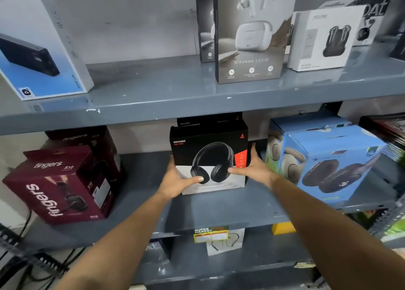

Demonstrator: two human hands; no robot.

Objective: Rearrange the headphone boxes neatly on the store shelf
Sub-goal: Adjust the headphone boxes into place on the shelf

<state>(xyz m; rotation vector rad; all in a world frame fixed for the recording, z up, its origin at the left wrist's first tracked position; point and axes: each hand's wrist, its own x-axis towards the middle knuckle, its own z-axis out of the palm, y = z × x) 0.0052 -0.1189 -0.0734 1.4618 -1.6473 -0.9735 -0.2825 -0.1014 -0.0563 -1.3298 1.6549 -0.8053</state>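
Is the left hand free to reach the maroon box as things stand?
Probably not yet: the left hand grips the black box along with the right hand. The shelf toward the maroon box looks bare.

- Two bare forearms in view, uncovered from the bottom edge of the picture up to the wrists; no sleeve, cuff or glove anywhere on them.
- Left hand (175, 181) bare: no ring, no watch, no band at the wrist.
- Thumbnail on left hand short, pale and unpainted, with a slight shine.
- Right hand (254, 169) equally bare, wrist free of strap or bracelet.
- Fingers (235, 170) of right hand slim, nails not clearly readable.
- Forearms slender and smooth, without visible marks, tattoos or bandages.
- Upper arms, shoulders and clothing outside the picture.
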